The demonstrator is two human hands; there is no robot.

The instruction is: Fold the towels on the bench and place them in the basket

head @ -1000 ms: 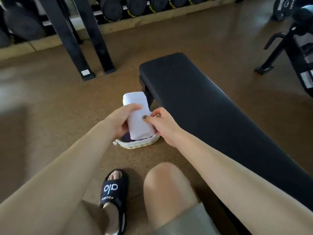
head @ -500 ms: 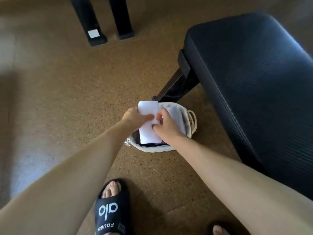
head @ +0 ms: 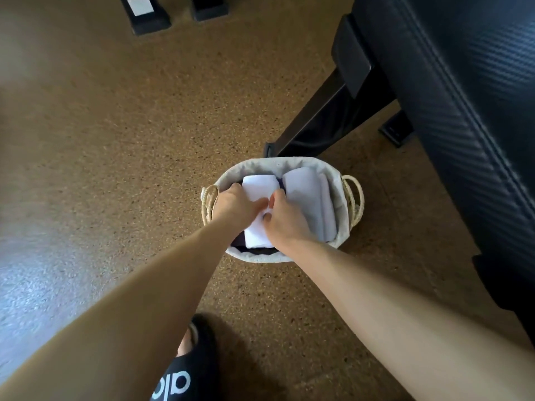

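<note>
Seen from above: speckled brown cork floor (head: 121,134), with a black padded bench (head: 463,91) along the right edge and its dark metal leg (head: 315,120) slanting down to just behind a pale lined basket (head: 278,164). Woven rope handles (head: 354,198) at the basket's left and right ends. Two black rack feet (head: 147,13) at the top edge of the floor; a black slide sandal (head: 185,371) at the bottom edge. In the basket's right half, a folded white towel (head: 309,204) lying flat, long axis running away from the viewer. In the left half, a second folded white towel (head: 259,186), long axis parallel to the first, over something dark. Left hand (head: 234,205) curled round that towel's left edge, gripping. Right hand (head: 285,219) curled over its right side, fingertips pinching the cloth. Both forearms bare, reaching in from the bottom corners.
</note>
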